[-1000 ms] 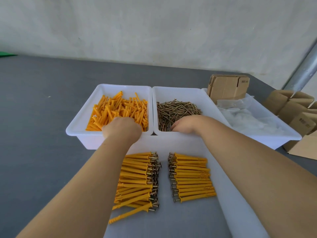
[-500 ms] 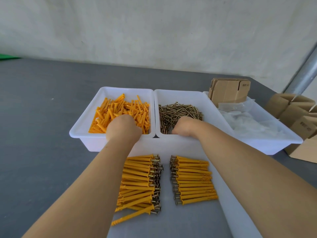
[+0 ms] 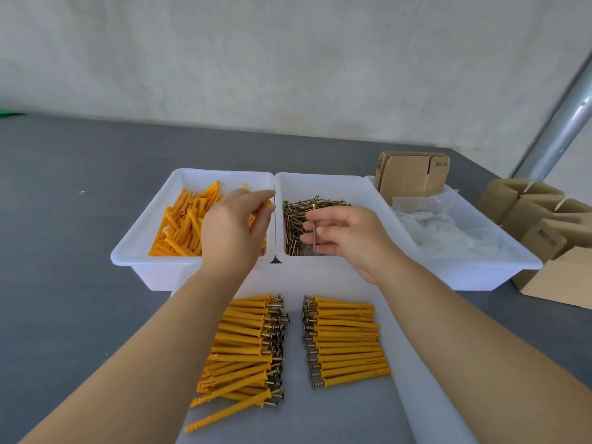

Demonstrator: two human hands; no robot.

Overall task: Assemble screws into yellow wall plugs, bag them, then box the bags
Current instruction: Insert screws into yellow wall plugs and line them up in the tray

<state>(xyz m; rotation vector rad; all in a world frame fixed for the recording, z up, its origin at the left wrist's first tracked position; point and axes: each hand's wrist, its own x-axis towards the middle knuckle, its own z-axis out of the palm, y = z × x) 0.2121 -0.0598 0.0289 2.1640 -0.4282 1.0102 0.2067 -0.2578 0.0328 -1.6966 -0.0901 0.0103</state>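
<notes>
Here, all places are logged against the screw tray (image 3: 323, 182), the middle of three white trays on the grey table (image 3: 64, 283).

Left of it, touching rim to rim: the plug tray (image 3: 153, 229), holding a loose heap of yellow plugs (image 3: 182, 225). The left hand (image 3: 232, 229) hovers over that tray's right side, fingers curled with the tips drawn together near the shared rim. A sliver of yellow shows at the fingertips, so it probably pinches one plug, but the palm hides the grip; I cannot tell for certain.

Over the screw tray itself: the right hand (image 3: 346, 233) pinches one screw (image 3: 315, 232) by mid-shank between thumb and fingertips, screw nearly upright, head up, above the pile of screws (image 3: 304, 219).

Nearer than the screw tray, on the white board (image 3: 336, 418): two stacks of finished plugs, the left stack (image 3: 246, 350) and the right stack (image 3: 347, 342), screw heads facing each other across a gap.

Right of the screw tray: the bag tray (image 3: 499, 274) with clear bags (image 3: 448, 232) and flat cartons (image 3: 413, 176) standing at its far end. Beyond that, cardboard boxes (image 3: 544, 225).

Handling judgement: the screw is light, rigid and smooth, and its threads give some grip. A mid-shank hold leaves the tip free to enter the plug. The plug is light, slightly springy plastic; best held by the body near the open collar, so the bore stays clear and steady. Neither is fragile. The main risk is a dropped screw or a misaligned tip.
</notes>
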